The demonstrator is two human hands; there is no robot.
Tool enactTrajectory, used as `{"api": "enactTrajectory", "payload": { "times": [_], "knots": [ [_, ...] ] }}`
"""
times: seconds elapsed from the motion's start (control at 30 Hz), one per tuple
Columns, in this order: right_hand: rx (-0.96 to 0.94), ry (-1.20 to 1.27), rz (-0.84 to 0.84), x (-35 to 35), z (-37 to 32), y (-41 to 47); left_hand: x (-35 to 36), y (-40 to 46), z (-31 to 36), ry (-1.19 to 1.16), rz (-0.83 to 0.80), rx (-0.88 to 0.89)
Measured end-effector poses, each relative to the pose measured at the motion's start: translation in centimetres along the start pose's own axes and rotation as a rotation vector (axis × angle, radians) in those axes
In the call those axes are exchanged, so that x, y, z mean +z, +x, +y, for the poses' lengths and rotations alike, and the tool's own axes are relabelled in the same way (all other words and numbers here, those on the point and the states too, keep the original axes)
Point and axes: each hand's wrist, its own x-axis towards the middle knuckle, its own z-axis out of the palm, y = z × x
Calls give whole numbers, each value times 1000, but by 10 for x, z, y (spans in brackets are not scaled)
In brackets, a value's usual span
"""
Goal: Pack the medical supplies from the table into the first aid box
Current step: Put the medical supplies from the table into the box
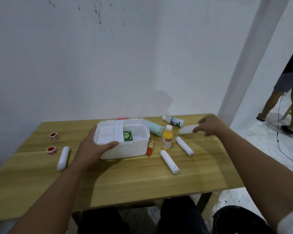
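Observation:
The white first aid box (125, 149) stands open in the middle of the table, a green carton (127, 136) inside beside a white inner tray. My left hand (91, 147) grips the box's near left corner, thumb over the rim. My right hand (210, 124) holds a clear plastic packet (187, 129) just above the table at the back right. Right of the box stand a yellow bottle (167, 140) and lie an orange tube (150, 148), a striped teal pack (154, 127), a white bottle (173, 121) and two white bandage rolls (169, 162) (184, 146).
Left of the box lie a third white roll (63, 157) and two red tape rolls (54, 135) (51, 150). The wooden table (142, 183) stands against a white wall. Another person's legs (284, 105) and a cable are on the floor at the far right.

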Motion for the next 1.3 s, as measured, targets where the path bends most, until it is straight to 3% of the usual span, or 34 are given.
{"api": "enactTrajectory", "payload": {
  "times": [0.13, 0.37, 0.47, 0.6, 0.9, 1.3],
  "knots": [
    [-188, 441, -24, -10, -47, -12, 0, -1, 1, 0, 0, 7],
    [-357, 642, -318, 20, -117, -36, 2, -1, 1, -2, 11, 15],
    [-413, 508, -374, 46, -134, -43, 2, -1, 1, -4, 12, 8],
    [-558, 123, -311, 79, -147, -43, 2, 0, 1, -3, 24, 9],
    [-680, -310, -260, 126, -163, -46, 2, -1, 3, -13, 13, 11],
    [-715, -511, -183, 161, -176, -45, 3, -1, 5, 12, 45, 34]
  ]
}}
